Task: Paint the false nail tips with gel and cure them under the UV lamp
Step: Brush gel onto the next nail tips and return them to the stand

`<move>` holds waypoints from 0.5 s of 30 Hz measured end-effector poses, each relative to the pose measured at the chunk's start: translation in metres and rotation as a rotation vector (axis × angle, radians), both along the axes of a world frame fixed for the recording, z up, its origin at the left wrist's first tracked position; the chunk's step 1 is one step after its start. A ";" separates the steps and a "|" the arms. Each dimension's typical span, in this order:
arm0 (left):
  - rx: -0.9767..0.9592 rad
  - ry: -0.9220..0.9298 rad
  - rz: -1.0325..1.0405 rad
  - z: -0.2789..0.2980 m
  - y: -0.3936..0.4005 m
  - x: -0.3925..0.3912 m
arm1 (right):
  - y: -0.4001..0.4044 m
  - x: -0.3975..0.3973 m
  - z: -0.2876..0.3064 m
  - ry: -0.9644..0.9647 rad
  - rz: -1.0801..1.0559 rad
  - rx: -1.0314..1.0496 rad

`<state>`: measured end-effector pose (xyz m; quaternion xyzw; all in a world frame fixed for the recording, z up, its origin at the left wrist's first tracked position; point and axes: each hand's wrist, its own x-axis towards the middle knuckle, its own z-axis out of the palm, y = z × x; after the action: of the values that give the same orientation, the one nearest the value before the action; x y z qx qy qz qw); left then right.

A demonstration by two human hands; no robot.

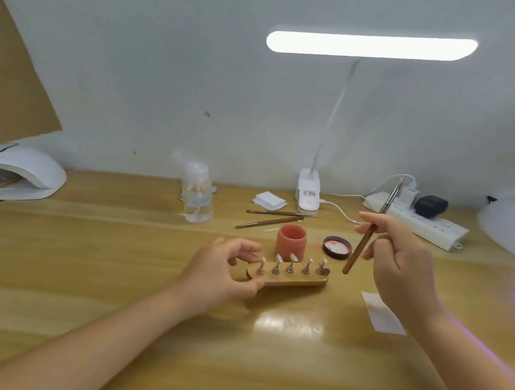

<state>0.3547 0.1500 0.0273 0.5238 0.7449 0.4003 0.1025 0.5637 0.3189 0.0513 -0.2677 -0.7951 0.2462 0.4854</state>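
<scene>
The wooden nail stand (287, 277) is lying on the wooden desk (122, 276) with its long axis running left to right, five false nail tips (291, 262) standing on metal pegs along it. The left hand (223, 271) is gripping the stand's left end, thumb at the near edge and fingers curled over the far side, so this hand is the nearer one and is steadying it. The right hand (404, 260) is hovering clear of the stand, just beyond its right end, pinching a wooden-handled gel brush (372, 230) with the bristles pointing up and away and the butt end aimed down toward the rightmost tip. The open pink gel jar (291, 238) is sitting just behind the stand, its lid (337, 246) beside it. The white UV lamp (17, 175) is waiting well apart at far left, so carrying the stand there would fall to the left hand.
</scene>
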 end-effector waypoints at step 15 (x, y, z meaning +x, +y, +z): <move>0.153 0.492 -0.035 -0.004 0.000 0.012 | -0.033 -0.018 0.005 0.081 0.365 -0.261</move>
<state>0.3663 0.1500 0.0231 0.6246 0.7057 0.3141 -0.1150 0.5458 0.2862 0.0567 -0.1697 -0.7715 0.4414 0.4257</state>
